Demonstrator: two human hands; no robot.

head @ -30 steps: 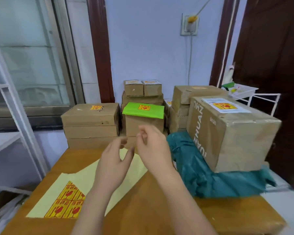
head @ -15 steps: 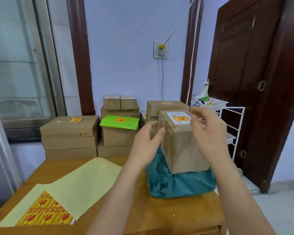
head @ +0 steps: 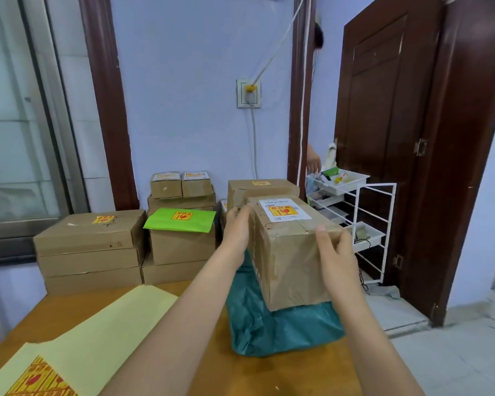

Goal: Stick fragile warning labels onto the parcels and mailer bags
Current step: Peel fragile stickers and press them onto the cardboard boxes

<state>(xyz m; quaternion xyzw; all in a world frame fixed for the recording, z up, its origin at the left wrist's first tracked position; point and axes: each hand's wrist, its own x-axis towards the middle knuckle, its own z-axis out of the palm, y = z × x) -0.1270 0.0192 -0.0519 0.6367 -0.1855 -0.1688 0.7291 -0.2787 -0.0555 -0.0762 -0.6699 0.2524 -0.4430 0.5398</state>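
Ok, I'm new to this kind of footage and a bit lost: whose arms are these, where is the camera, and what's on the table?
There is no machine here. The camera is worn on a person's head, looking forward and down, so the arms are that person's own. The left hand and right hand press against opposite sides of a cardboard box; that two-handed grip holds it. The box already carries a fragile label on top and sits on a teal mailer bag, which lies on the wooden table. At the near left lies a label sheet with its pale backing paper folded over. Behind the table stand stacked parcels, mostly labelled.
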